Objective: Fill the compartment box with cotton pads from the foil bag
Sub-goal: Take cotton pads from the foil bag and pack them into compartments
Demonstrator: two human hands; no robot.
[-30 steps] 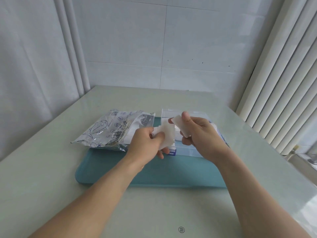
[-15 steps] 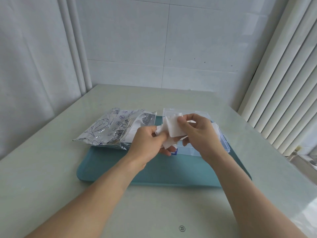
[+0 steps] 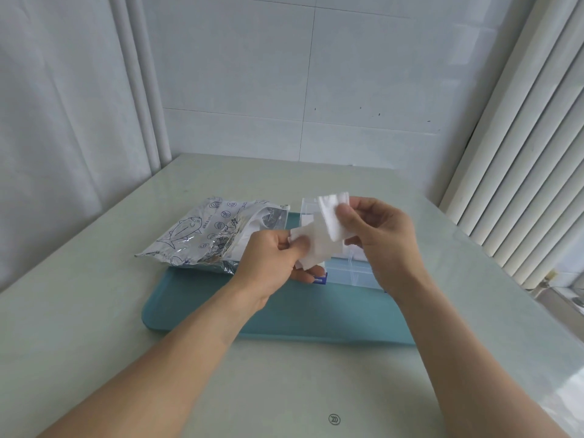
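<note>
Table: two hands, several pads.

A pale glossy table carries a teal tray; the foil bag overhangs both.

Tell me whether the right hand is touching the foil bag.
Apart. The head view shows the right hand pinching a cotton pad above the compartment box, with the left hand between it and the foil bag.
</note>
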